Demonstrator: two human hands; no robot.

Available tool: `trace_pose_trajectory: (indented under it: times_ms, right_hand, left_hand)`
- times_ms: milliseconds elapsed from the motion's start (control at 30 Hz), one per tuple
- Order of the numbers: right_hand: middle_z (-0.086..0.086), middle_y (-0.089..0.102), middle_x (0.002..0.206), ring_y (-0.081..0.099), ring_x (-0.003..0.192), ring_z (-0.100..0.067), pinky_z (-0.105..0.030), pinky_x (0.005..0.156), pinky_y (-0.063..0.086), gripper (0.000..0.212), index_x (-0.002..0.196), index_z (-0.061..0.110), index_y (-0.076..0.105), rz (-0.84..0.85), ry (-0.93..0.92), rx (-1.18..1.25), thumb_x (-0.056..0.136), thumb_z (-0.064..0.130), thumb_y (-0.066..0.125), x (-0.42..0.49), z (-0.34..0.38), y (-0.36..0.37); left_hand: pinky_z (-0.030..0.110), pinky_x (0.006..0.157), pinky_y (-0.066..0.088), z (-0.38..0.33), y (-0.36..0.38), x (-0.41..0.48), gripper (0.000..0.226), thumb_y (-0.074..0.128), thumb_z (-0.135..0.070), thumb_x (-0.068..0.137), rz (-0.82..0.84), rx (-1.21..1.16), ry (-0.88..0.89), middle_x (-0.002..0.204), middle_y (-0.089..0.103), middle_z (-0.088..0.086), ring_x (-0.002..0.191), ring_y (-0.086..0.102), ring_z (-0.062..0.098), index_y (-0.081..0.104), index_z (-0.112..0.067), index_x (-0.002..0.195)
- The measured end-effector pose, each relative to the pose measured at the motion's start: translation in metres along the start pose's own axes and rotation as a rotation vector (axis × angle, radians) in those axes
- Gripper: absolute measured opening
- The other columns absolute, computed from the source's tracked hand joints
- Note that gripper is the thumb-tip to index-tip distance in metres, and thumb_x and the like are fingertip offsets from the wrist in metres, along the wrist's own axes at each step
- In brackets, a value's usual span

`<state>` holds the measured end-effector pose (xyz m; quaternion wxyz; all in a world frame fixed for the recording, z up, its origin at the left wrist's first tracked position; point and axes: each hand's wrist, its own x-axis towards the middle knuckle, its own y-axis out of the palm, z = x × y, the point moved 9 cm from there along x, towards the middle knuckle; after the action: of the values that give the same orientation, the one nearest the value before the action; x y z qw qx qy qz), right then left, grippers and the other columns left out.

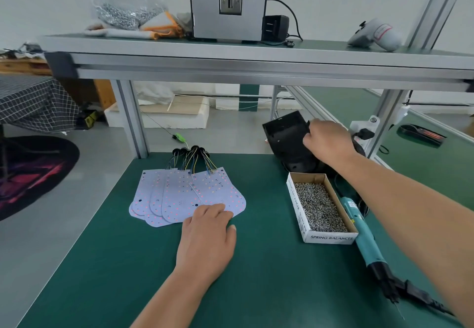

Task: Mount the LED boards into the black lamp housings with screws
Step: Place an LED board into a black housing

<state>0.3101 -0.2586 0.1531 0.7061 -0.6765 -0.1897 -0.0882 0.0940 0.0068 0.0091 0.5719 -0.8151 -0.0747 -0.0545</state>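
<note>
Quantities: boards, at least four, overlapping; housings, two visible; screw box, one; screwdriver, one; screw bag, one; feeder, one.

On the upper shelf a grey machine stands between orange-trimmed gloves and a black adapter.

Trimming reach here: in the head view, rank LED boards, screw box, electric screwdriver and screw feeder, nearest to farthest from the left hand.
1. LED boards: at the fingertips of the left hand.
2. Screw box: to its right.
3. Electric screwdriver: right of the box.
4. Screw feeder: upper shelf, far back.
</note>
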Motion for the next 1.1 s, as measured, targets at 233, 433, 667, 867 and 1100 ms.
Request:
trace_pose_trajectory:
  times_ms: [233, 433, 667, 867, 1100]
  right_hand:
    - [0.000, 0.062, 0.063, 0.060, 0.061, -0.022, -0.035, 0.056, 0.042, 0.013, 0.079, 0.015, 0.056, 0.078, 0.000, 0.378, 0.088, 0.022, 0.062, -0.109, 0.032, -0.013]
    - [0.006, 0.064, 0.069, 0.061, 0.067, -0.009, -0.031, 0.064, 0.043, 0.021, 0.114, 0.032, 0.054, 0.371, -0.007, 0.324, 0.094, 0.040, 0.057, -0.254, 0.050, 0.002]
    - [0.007, 0.074, 0.093, 0.069, 0.093, -0.007, -0.021, 0.083, 0.050, 0.085, 0.166, 0.040, 0.002, 0.607, -0.073, 0.260, 0.098, 0.063, 0.048, -0.313, 0.068, -0.003]
    - [0.017, 0.069, 0.074, 0.063, 0.074, 0.000, -0.018, 0.070, 0.047, 0.025, 0.099, 0.039, 0.071, 0.327, 0.023, 0.520, 0.096, 0.059, 0.055, -0.220, 0.058, -0.029]
    - [-0.019, 0.066, 0.073, 0.061, 0.062, -0.027, -0.035, 0.064, 0.048, 0.035, 0.080, 0.001, 0.063, 0.300, -0.080, 0.581, 0.098, 0.031, 0.060, -0.059, 0.154, 0.040]
  left_hand:
    - [0.036, 0.107, 0.038, 0.000, -0.003, 0.000, 0.039, 0.040, -0.031, 0.106, -0.024, 0.003, 0.011, 0.146, 0.051, -0.022, 0.139, 0.038, 0.011, 0.064, -0.035, 0.137]
    - [0.037, 0.099, 0.038, 0.005, -0.010, -0.001, 0.037, 0.037, -0.019, 0.104, -0.068, -0.144, -0.050, 0.123, 0.063, -0.011, 0.128, 0.048, 0.019, 0.061, -0.031, 0.130]
    - [0.044, 0.082, 0.047, -0.010, -0.028, -0.010, 0.041, 0.026, -0.046, 0.104, -0.109, -0.280, 0.051, 0.078, 0.058, -0.006, 0.091, 0.053, 0.020, 0.055, -0.029, 0.081]
    - [0.038, 0.107, 0.037, -0.015, -0.030, -0.013, 0.052, 0.033, -0.068, 0.092, -0.115, -0.305, 0.124, 0.121, 0.060, -0.026, 0.128, 0.044, 0.006, 0.074, -0.044, 0.114]
    - [0.024, 0.090, 0.048, -0.023, -0.014, -0.014, 0.033, 0.051, -0.058, 0.088, 0.038, -0.398, 0.201, 0.102, 0.068, -0.029, 0.105, 0.057, -0.002, 0.071, -0.042, 0.109]
